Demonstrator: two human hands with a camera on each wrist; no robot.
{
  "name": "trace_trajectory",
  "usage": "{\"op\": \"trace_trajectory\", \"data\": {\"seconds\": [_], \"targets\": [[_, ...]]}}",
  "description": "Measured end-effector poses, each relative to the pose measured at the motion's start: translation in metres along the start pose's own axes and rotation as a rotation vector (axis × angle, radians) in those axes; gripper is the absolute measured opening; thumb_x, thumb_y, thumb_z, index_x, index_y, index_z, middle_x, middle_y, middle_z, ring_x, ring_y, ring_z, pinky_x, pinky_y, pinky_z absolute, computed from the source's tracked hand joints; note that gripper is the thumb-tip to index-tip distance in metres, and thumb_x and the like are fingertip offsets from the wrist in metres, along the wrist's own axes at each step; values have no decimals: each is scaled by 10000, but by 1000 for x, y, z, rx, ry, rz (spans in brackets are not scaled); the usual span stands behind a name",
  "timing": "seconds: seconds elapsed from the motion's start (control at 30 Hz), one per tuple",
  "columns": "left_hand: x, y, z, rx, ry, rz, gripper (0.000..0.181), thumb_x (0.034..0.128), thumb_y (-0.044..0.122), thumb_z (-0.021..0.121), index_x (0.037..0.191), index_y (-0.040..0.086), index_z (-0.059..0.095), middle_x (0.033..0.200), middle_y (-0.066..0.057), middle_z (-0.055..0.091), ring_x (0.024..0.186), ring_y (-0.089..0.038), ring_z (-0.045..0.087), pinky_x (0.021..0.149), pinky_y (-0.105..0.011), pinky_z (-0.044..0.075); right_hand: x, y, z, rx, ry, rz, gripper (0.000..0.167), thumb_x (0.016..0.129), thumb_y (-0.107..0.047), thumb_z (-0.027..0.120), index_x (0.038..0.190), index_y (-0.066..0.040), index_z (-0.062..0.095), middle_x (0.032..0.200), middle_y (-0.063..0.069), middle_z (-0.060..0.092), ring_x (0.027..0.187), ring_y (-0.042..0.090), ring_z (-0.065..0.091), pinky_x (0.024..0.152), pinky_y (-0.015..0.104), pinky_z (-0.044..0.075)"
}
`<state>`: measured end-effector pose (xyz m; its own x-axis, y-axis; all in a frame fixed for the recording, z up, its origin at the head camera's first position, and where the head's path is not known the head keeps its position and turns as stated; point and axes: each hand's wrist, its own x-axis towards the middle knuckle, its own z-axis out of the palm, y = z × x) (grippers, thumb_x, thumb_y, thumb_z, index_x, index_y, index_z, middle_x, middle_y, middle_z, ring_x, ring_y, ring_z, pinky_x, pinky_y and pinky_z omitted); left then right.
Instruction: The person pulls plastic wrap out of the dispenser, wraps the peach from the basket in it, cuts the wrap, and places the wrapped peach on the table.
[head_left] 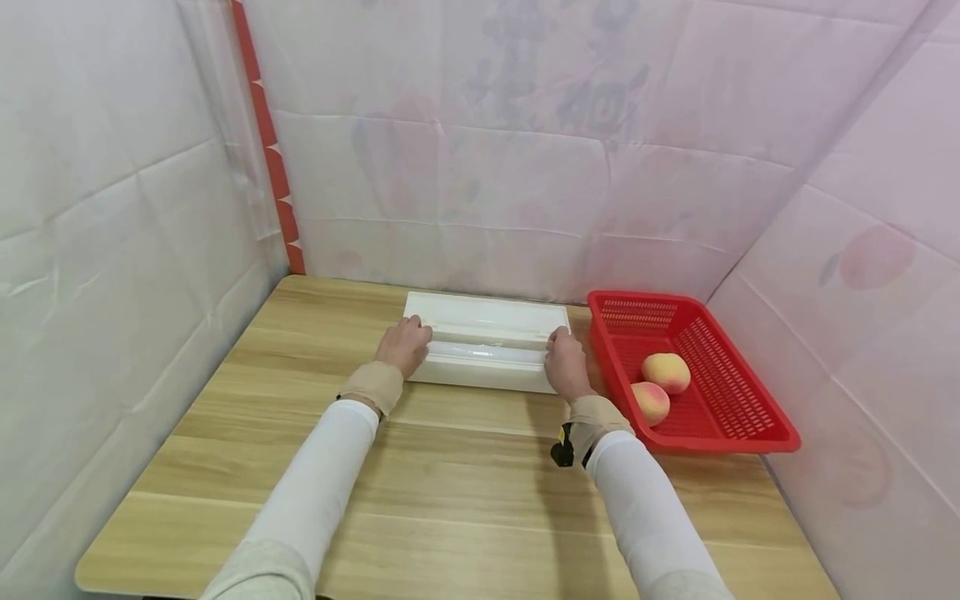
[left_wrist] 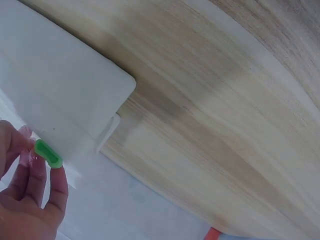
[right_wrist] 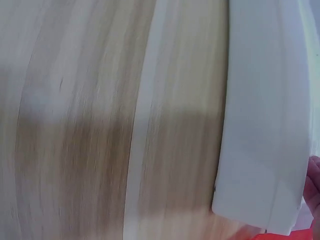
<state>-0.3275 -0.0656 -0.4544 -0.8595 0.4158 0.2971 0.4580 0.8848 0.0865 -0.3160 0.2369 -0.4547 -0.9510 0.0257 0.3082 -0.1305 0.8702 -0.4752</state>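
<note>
A long white dispenser box point(head_left: 480, 377) lies at the back of the table with its lid point(head_left: 487, 310) raised. A shiny, pale roll of plastic wrap point(head_left: 487, 352) lies along it. My left hand point(head_left: 406, 343) is at the left end and, in the left wrist view, pinches the roll's green end piece point(left_wrist: 48, 153) between thumb and fingers, with clear film by the fingertips. At the other end, my right hand point(head_left: 567, 364) has curled fingers at the roll's tip. The right wrist view catches only a few fingers point(right_wrist: 313, 182) beside the box; their contact is hidden.
Right of the box stands a red plastic basket point(head_left: 720, 442) holding two peaches point(head_left: 666, 372). White sheeting point(head_left: 487, 183) surrounds the back and sides. The wooden table point(head_left: 450, 500) extends in front of the box, under both forearms.
</note>
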Motion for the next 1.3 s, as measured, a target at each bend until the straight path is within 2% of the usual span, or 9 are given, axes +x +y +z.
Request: {"op": "trace_trajectory", "data": {"seconds": [0.13, 0.27, 0.5, 0.63, 0.77, 0.93, 1.07, 1.2, 1.3], "targets": [[0, -1, 0, -63, -9, -1, 48, 901, 14, 672, 939, -3, 697, 937, -181, 616, 847, -318, 617, 716, -381, 571, -1, -1, -1, 75, 4, 0, 109, 939, -6, 510, 1021, 57, 541, 903, 214, 605, 858, 405, 608, 765, 519, 517], [-1, 0, -2, -98, -20, -34, 64, 915, -36, 634, 936, -26, 694, 952, -196, 618, 869, -332, 627, 738, -373, 577, -2, 1, 1, 49, -30, -46, 201, 909, 0, 545, 1082, 95, 584, 979, 237, 591, 905, 395, 593, 819, 517, 521], [2, 3, -6, -16, 61, -50, 52, 878, -77, 649, 917, -48, 668, 946, -211, 667, 833, -350, 662, 699, -397, 594, -4, 1, -3, 2, -33, -68, 124, 946, -1, 553, 960, 91, 635, 974, 242, 590, 916, 423, 611, 841, 522, 532], [2, 0, -9, -64, 94, -60, 108, 868, -109, 621, 850, -4, 634, 866, -178, 695, 771, -326, 682, 607, -395, 575, -3, 0, -8, -1, -15, -83, 115, 952, -1, 565, 940, 85, 639, 949, 237, 616, 911, 403, 624, 840, 500, 540], [1, -2, -13, -128, 117, -64, 132, 878, -114, 602, 909, 12, 619, 886, -185, 688, 733, -330, 682, 559, -395, 561, -1, 0, -14, -10, -19, -100, 119, 962, -14, 570, 950, 77, 645, 949, 228, 632, 922, 384, 633, 845, 477, 548], [3, -5, -18, -199, 155, -44, 202, 867, -152, 593, 995, 0, 631, 935, -197, 670, 780, -348, 678, 625, -396, 569, 0, -4, -24, -15, -25, -113, 152, 975, -24, 546, 980, 81, 657, 978, 241, 653, 946, 384, 642, 849, 484, 553], [6, -7, -25, -246, 156, -26, 222, 886, -167, 566, 1039, -23, 638, 977, -208, 670, 868, -352, 682, 720, -391, 578, 2, -8, -33, -9, -47, -100, 172, 990, -43, 530, 1001, 73, 657, 992, 235, 660, 935, 360, 642, 826, 477, 562], [8, -11, -33, -185, 145, 26, 221, 872, -173, 591, 1040, -34, 631, 995, -208, 683, 903, -339, 692, 754, -369, 589, 6, -9, -40, -19, -45, -120, 181, 993, -45, 521, 988, 70, 660, 976, 236, 683, 909, 352, 655, 816, 480, 564], [8, -14, -39, -125, 169, 83, 244, 832, -191, 626, 1019, -34, 626, 980, -212, 693, 900, -348, 692, 759, -376, 592, 8, -10, -44, -32, -15, -164, 182, 985, -46, 535, 964, 73, 671, 943, 241, 705, 876, 365, 671, 808, 494, 560]]}}
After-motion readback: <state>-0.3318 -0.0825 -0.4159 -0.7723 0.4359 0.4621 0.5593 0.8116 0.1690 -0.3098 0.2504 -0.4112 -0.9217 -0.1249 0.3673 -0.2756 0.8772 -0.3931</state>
